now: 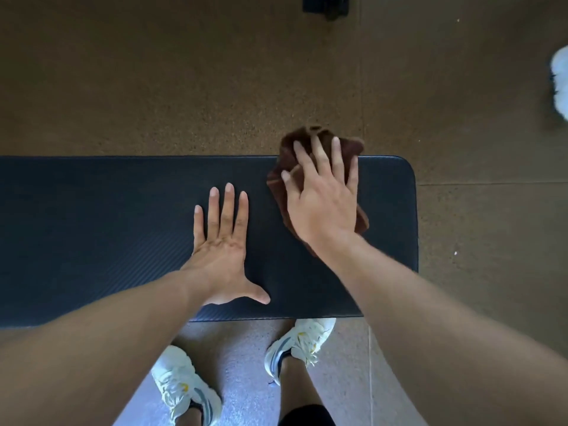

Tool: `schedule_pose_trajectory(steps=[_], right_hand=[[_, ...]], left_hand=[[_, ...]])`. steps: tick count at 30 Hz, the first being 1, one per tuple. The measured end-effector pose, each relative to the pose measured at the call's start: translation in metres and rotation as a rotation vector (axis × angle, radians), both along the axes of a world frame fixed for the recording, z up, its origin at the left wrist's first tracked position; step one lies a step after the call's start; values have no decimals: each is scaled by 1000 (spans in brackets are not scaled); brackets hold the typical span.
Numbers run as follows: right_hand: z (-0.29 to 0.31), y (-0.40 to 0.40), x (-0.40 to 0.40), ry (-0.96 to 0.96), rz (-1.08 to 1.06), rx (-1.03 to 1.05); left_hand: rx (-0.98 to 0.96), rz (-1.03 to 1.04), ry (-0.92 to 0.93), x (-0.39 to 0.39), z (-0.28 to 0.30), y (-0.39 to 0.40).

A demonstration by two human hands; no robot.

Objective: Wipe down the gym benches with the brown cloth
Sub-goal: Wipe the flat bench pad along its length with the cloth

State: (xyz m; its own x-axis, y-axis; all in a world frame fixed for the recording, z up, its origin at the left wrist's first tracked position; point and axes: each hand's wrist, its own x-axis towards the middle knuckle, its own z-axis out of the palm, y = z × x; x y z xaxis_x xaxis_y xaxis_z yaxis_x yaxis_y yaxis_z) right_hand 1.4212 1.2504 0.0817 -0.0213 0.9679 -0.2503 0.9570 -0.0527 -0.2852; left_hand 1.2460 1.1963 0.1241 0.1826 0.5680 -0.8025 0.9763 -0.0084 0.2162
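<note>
A black padded gym bench [107, 229] runs across the view from the left edge to its rounded right end. The brown cloth [350, 149] lies crumpled on the bench near that right end, part of it hanging over the far edge. My right hand [322, 198] presses flat on the cloth with fingers spread, covering most of it. My left hand [222, 244] rests palm down on the bare pad just left of the cloth, fingers apart, holding nothing.
Brown speckled rubber floor [184, 87] surrounds the bench. My two white sneakers [301, 342] stand on the floor by the near edge. A dark object [325, 4] sits at the top edge, and a white blurred thing [561, 81] at the right edge.
</note>
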Motion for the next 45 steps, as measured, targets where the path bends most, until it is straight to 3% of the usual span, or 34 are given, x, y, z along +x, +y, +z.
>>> schedule_pose_trajectory(steps=[3, 9, 11, 18, 21, 25, 28, 32, 40, 45], right_hand=[[0, 7, 5, -7, 43, 29], [17, -171, 52, 25, -31, -42], [16, -192, 57, 6, -61, -70], [3, -21, 63, 16, -184, 18], [-1, 8, 76, 2, -148, 6], [1, -53, 93, 75, -301, 93], [11, -138, 99, 148, -497, 29], [18, -208, 88, 190, -598, -73], [8, -142, 102, 135, -586, 0], [16, -9, 123, 230, -578, -75]], left_hand=[[0, 2, 4, 1, 2, -1], [9, 2, -9, 2, 5, -3], [7, 5, -6, 2, 4, -4], [22, 8, 21, 4, 4, -3], [11, 11, 37, 7, 4, -4], [9, 20, 28, 9, 6, -5], [7, 25, 12, 8, 6, -5], [-1, 27, 5, 8, 7, -5], [-4, 36, 2, 6, 6, -2], [21, 23, 7, 5, 2, -4]])
